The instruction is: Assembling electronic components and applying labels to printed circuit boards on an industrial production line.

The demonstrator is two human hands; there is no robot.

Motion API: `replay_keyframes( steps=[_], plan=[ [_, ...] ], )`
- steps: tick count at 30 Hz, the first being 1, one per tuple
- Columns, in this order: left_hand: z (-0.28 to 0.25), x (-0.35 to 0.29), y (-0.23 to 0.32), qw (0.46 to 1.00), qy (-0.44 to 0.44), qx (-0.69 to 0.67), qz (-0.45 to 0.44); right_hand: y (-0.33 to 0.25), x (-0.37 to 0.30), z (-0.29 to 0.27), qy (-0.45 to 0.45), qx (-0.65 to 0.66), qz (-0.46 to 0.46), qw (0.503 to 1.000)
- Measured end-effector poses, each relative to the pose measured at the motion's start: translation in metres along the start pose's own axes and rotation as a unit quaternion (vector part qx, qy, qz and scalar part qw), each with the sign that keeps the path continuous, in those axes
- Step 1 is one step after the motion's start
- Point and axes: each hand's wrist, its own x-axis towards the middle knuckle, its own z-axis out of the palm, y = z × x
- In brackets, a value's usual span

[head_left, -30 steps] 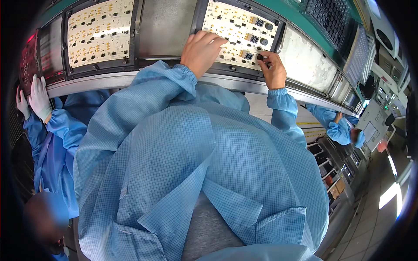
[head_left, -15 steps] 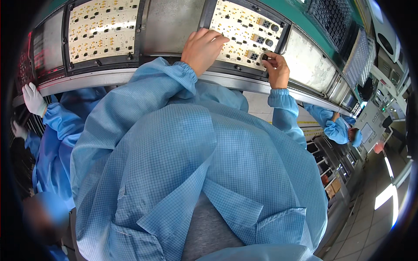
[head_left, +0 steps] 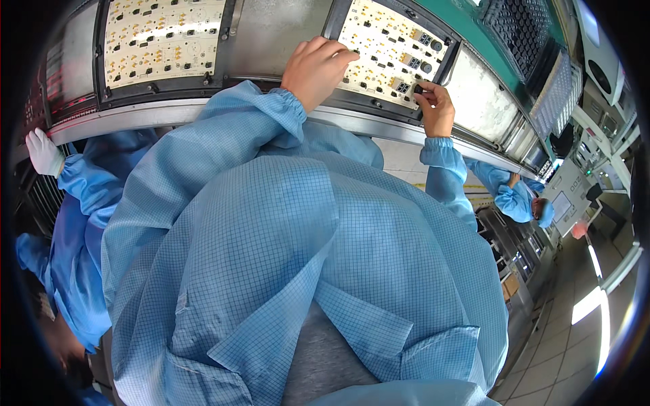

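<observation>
A cream circuit board (head_left: pixel 379 40) with rows of small orange and black parts sits in a dark frame (head_left: pixel 399 114) at the far side. My right hand (head_left: pixel 437 108) is closed at the board's near right corner, thumb and fingers pinching a small round black buzzer (head_left: pixel 418 88) beside a display block (head_left: pixel 400 86). Two similar round black buzzers stand in line farther up the board, one of them the middle buzzer (head_left: pixel 426 67). Over the board's left edge, my left hand (head_left: pixel 315 73) is closed with fingertips together; what they hold, if anything, is too small to make out.
Another framed circuit board (head_left: pixel 162 40) lies to the left, past a grey metal plate (head_left: pixel 267 37). A metal rail (head_left: pixel 128 120) runs along the near edge. Black trays (head_left: pixel 518 34) stand at far right. A co-worker's white-gloved hand (head_left: pixel 45 152) touches the rail at left.
Both framed boards have shifted slightly right in the picture. My right hand has moved a little right with the board, still pinching the buzzer; my left hand has barely moved.
</observation>
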Motion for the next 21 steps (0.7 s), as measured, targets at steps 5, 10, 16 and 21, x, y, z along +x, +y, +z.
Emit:
replay_keyframes(
  steps=[5, 10, 16, 21],
  plan=[
    [-0.004, 0.002, 0.001, 1.000, 0.010, -0.015, 0.014, 0.003, -0.004, -0.006, 0.010, -0.006, -0.030, 0.999],
    [-0.002, 0.000, 0.003, 0.999, 0.014, -0.016, 0.024, -0.002, -0.006, -0.013, -0.001, 0.000, 0.003, 1.000],
    [-0.003, 0.003, 0.004, 0.999, 0.011, -0.031, 0.037, 0.011, -0.008, -0.018, 0.017, -0.019, -0.021, 0.999],
    [-0.004, 0.000, 0.004, 0.999, 0.013, -0.031, 0.032, 0.005, -0.009, -0.023, 0.009, -0.052, -0.016, 0.998]
  ],
)
